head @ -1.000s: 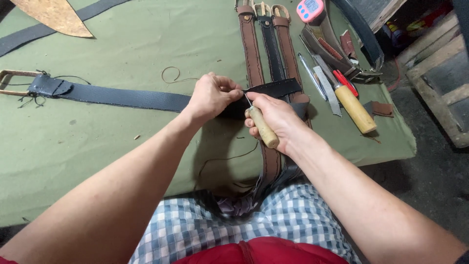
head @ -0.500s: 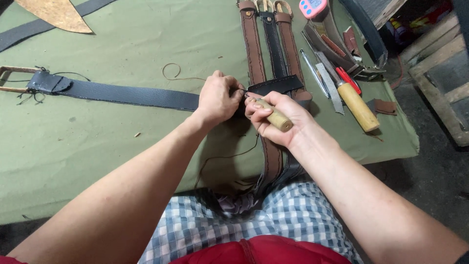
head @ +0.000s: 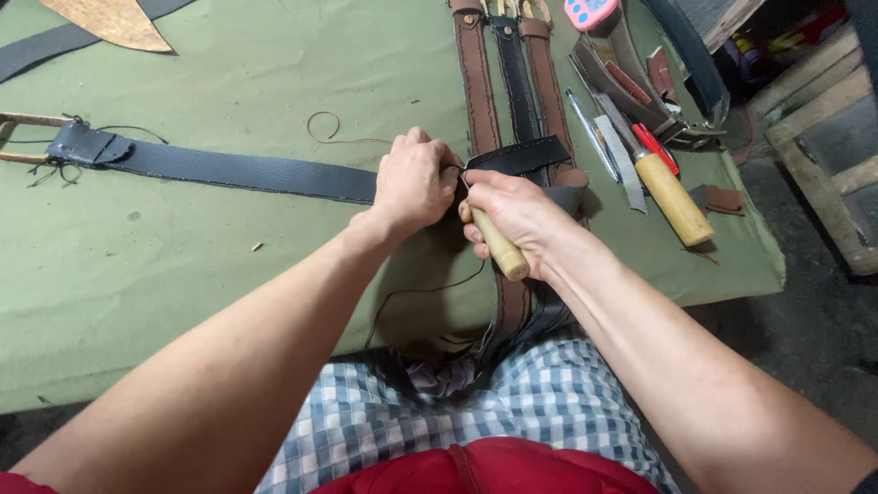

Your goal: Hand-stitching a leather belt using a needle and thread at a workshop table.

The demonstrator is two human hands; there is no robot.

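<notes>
bare green cloth [head: 229,265] left of the hands, brown straps [head: 476,82] ahead, tools [head: 672,197] crowding the right

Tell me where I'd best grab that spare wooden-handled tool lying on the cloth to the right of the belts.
Probably the spare wooden-handled tool is best taken by its pale round handle, which lies bare on the green cloth with its butt end toward the near right edge. Come from above on the right with the right hand, since the red-handled tool and metal blades crowd its far, left side.
</notes>
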